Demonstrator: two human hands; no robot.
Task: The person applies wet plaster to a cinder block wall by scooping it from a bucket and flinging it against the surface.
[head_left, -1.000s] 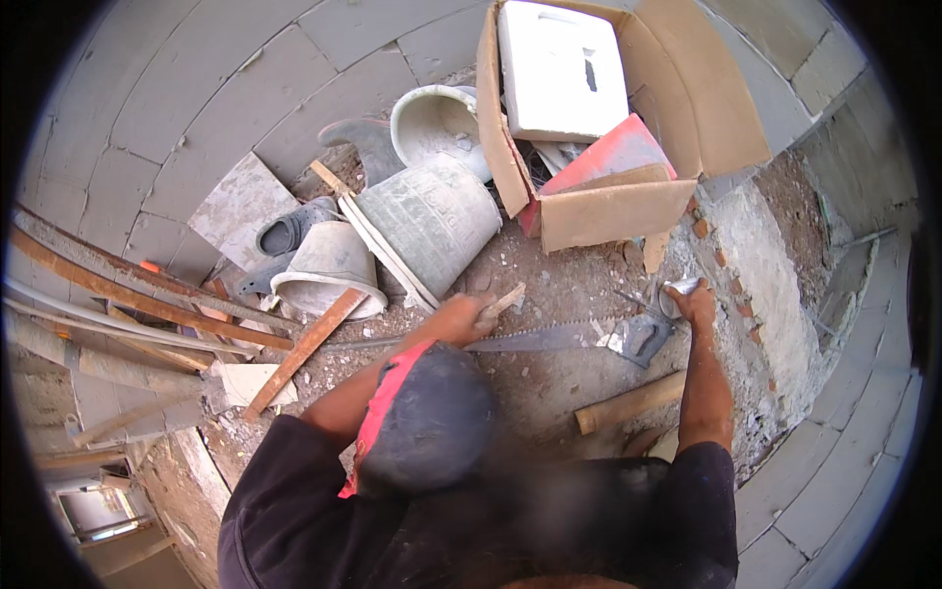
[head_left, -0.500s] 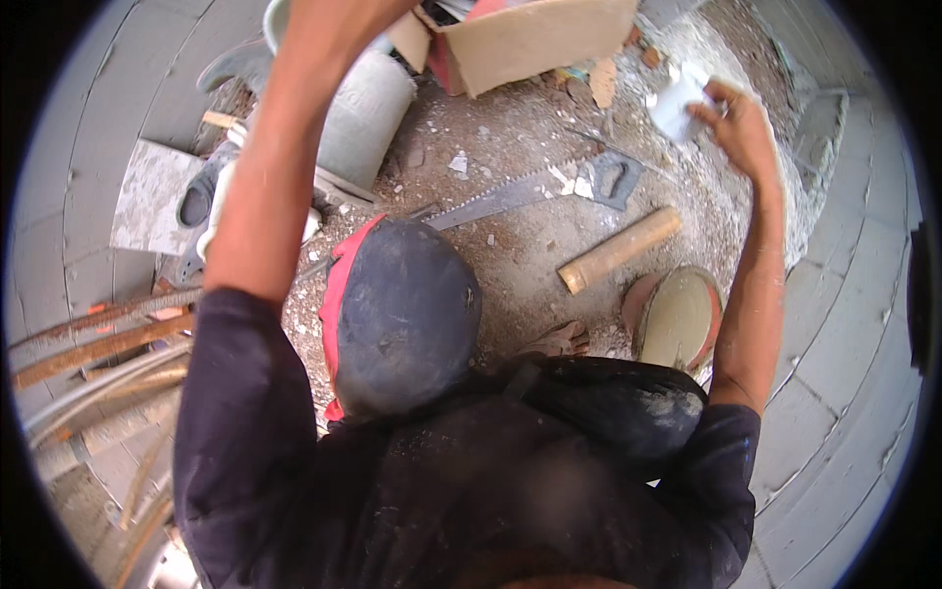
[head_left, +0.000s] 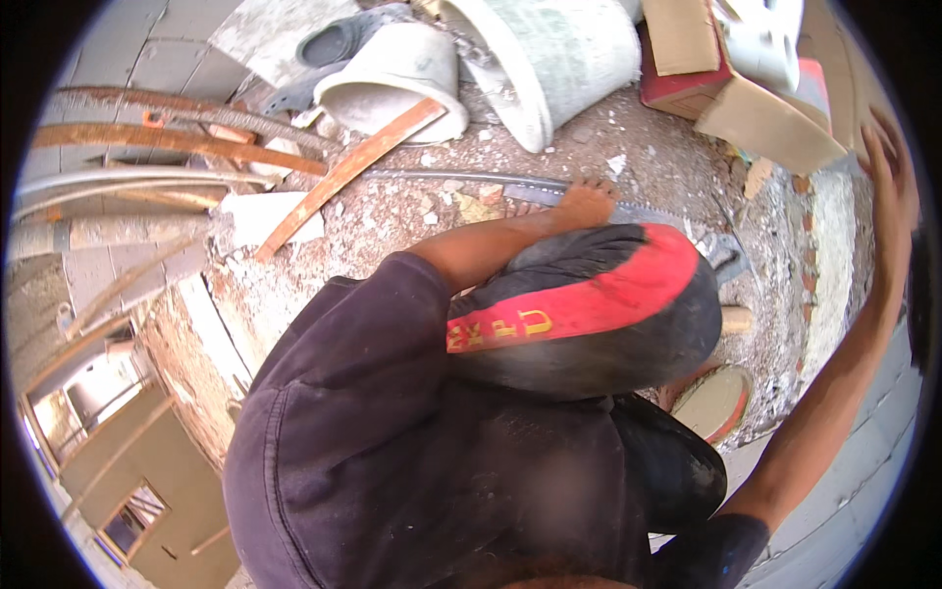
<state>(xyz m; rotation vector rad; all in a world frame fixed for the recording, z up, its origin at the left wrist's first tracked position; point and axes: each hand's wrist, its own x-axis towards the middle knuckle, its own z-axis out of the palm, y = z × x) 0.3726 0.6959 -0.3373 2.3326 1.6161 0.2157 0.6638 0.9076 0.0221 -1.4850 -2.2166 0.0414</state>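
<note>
My left hand [head_left: 587, 202] reaches across my bent knee to the ground. Its fingers look curled at the end of a thin dark grey strip [head_left: 442, 177], beside the hand saw's blade [head_left: 653, 213]. Just what they close on is hidden. The saw's grey handle [head_left: 724, 255] lies farther right, past my knee. Stretched out at the far right, my right hand [head_left: 888, 162] has its fingers extended beside the open cardboard box [head_left: 770, 123]. Nothing shows in it. Whether it touches the tan surface there, I cannot tell.
Two whitish buckets, one smaller [head_left: 402, 74] and one larger [head_left: 579, 59], lie tipped at the back. A rusty flat bar [head_left: 353, 177] leans on the small bucket. Rods and strips [head_left: 147, 182] crowd the left. A round container of grey paste [head_left: 711, 402] stands near my right leg.
My view and body have swung left. My left hand has come down from above the buckets to the ground by the saw. The white cup-like thing is no longer seen in my right hand.
</note>
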